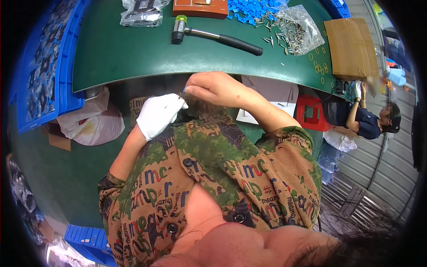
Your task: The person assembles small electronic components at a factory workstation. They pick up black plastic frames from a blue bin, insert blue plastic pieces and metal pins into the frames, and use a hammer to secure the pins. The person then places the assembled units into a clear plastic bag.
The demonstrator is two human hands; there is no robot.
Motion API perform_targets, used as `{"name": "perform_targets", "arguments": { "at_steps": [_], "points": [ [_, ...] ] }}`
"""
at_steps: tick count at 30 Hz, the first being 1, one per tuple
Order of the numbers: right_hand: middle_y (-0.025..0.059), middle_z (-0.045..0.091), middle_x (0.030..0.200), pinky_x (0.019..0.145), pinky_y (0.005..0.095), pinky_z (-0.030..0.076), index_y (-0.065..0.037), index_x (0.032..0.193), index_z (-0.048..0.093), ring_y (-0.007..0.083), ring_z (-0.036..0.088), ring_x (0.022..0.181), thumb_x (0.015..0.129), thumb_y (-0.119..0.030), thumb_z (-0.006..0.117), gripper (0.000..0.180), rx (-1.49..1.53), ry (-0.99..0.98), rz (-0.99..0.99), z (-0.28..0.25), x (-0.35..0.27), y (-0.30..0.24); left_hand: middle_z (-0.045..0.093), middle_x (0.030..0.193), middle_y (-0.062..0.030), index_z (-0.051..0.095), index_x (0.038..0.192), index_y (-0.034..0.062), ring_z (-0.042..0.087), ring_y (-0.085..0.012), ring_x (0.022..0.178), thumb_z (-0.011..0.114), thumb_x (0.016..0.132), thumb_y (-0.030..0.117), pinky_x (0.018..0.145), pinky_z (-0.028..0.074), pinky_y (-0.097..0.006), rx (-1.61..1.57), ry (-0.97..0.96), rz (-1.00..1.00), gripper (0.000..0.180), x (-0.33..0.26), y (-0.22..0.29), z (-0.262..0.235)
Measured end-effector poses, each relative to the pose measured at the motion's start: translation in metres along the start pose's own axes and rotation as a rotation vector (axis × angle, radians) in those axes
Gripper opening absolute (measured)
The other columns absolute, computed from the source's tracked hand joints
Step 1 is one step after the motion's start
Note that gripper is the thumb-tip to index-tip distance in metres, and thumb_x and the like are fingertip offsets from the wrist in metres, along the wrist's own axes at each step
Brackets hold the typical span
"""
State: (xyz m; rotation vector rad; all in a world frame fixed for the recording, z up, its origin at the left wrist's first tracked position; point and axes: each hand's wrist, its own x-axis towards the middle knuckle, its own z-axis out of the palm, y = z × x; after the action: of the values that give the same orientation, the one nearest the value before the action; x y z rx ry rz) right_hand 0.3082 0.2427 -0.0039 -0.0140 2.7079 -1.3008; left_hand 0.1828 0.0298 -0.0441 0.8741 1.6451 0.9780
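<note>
My left hand (159, 115) wears a white glove and is closed around a small dark part held low against my lap, just under the green table's edge (133, 75). My bare right hand (213, 88) pinches a small blue-tipped piece between thumb and fingers, right beside the gloved fingertips. What the dark part is cannot be made out. On the table above lie a mallet (213, 35) with a black grip, a clear bag of metal pins (297, 29) with loose pins spilled around it, and a heap of small blue pieces (253, 10).
A blue bin (49, 66) of parts stands at the left. An orange-brown board (200, 8) and a plastic bag (142, 13) lie at the table's far side, a cardboard box (351, 46) at the right. White bags (91, 122) sit under the table. Another person (369, 120) sits at the right near a red stool (313, 113).
</note>
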Motion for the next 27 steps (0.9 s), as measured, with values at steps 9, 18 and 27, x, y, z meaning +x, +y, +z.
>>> {"name": "perform_targets", "arguments": {
  "at_steps": [9, 18, 27],
  "points": [
    [0.0194, 0.068, 0.093, 0.081, 0.0485, 0.053, -0.003, 0.104, 0.067, 0.0411, 0.066, 0.09, 0.106, -0.032, 0.055, 0.032, 0.07, -0.041, -0.03, 0.01, -0.001, 0.001, 0.061, 0.064, -0.0053, 0.076, 0.099, 0.0064, 0.055, -0.0147, 0.057, 0.055, 0.104, 0.031, 0.058, 0.046, -0.033, -0.016, -0.015, 0.043, 0.033, -0.002, -0.002, 0.0],
    [0.0199, 0.069, 0.091, 0.081, 0.05, 0.053, -0.003, 0.1, 0.067, 0.0418, 0.066, 0.09, 0.105, -0.029, 0.055, 0.029, -0.04, -0.174, -0.062, 0.003, -0.003, -0.009, 0.06, 0.065, -0.0078, 0.075, 0.095, 0.005, 0.055, -0.0172, 0.056, 0.054, 0.105, 0.033, 0.059, 0.047, -0.034, 0.042, -0.071, 0.109, 0.037, -0.003, -0.007, 0.006],
    [0.0194, 0.07, 0.093, 0.081, 0.0499, 0.053, -0.005, 0.1, 0.069, 0.0422, 0.067, 0.089, 0.104, -0.033, 0.056, 0.031, 0.053, -0.273, -0.043, 0.006, 0.001, -0.001, 0.06, 0.063, -0.0044, 0.077, 0.093, 0.0064, 0.055, -0.0145, 0.056, 0.056, 0.104, 0.034, 0.057, 0.045, -0.033, 0.018, -0.109, -0.023, 0.036, -0.004, -0.004, 0.009]
  ]
}}
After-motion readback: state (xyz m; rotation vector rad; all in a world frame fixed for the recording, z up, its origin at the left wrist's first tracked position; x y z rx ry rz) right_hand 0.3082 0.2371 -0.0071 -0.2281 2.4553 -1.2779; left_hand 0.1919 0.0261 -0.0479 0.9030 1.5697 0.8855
